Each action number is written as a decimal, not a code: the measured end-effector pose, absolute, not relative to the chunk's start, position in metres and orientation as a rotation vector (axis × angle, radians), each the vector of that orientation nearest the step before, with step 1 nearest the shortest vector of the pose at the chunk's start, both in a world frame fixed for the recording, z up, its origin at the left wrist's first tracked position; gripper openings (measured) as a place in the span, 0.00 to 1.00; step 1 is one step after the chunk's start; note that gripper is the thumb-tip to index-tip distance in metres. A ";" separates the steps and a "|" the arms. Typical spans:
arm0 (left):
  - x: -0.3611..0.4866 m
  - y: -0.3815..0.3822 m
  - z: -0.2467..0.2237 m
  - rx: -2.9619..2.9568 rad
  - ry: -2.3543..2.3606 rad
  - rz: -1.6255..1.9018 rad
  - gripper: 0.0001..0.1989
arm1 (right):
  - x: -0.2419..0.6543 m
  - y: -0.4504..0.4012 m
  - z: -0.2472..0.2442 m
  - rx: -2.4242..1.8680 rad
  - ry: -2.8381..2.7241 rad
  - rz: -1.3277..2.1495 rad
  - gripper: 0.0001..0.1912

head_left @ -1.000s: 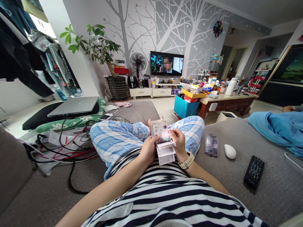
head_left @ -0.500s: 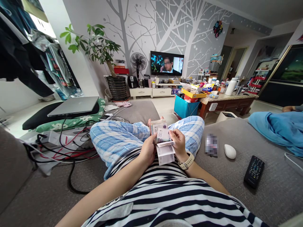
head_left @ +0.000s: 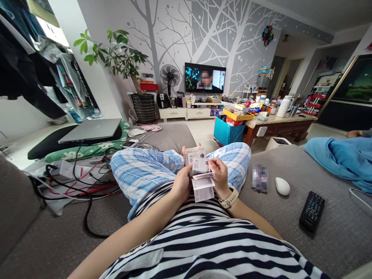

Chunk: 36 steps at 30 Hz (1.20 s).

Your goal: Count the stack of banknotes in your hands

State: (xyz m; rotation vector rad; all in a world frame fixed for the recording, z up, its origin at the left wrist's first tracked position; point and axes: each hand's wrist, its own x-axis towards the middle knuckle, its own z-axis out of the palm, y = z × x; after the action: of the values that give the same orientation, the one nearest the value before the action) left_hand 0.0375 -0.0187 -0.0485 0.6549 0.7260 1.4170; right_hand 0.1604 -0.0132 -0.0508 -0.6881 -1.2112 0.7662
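A stack of banknotes (head_left: 197, 162) is held above my lap, between my crossed legs in blue plaid trousers (head_left: 145, 166). My left hand (head_left: 182, 183) is closed round the stack's left side, thumb on top. The thumb and fingers of my right hand (head_left: 219, 174) pinch the right edge of the upper notes. Some notes are folded over, and their lower ends (head_left: 204, 193) hang down toward my striped shirt (head_left: 200, 232). A watch with a pale strap (head_left: 229, 198) is on my right wrist.
On the sofa to my right lie a white mouse (head_left: 282, 186), a black remote control (head_left: 312, 211) and a blurred-out item (head_left: 260, 178). A blue cloth (head_left: 343, 159) is farther right. Tangled cables (head_left: 84, 182) and a laptop (head_left: 91, 130) are at left. A cluttered coffee table (head_left: 279, 123) stands ahead.
The top notes have shifted slightly under my right fingers, and the hanging ends have moved a little. Both hands stay in nearly the same place.
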 end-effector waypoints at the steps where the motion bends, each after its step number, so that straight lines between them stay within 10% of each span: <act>1: 0.038 -0.019 -0.049 0.653 0.726 1.419 0.13 | 0.160 -0.013 -0.051 -0.686 -1.214 0.768 0.12; 36: 0.035 -0.015 -0.053 0.718 0.721 1.415 0.13 | 0.161 -0.013 -0.052 -0.647 -1.245 0.763 0.13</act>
State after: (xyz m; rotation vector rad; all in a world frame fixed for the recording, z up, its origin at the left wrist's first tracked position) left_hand 0.0348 -0.0145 -0.0534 0.7175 0.7210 1.4152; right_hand 0.1614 -0.0126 -0.0517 -0.6472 -1.2449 0.7625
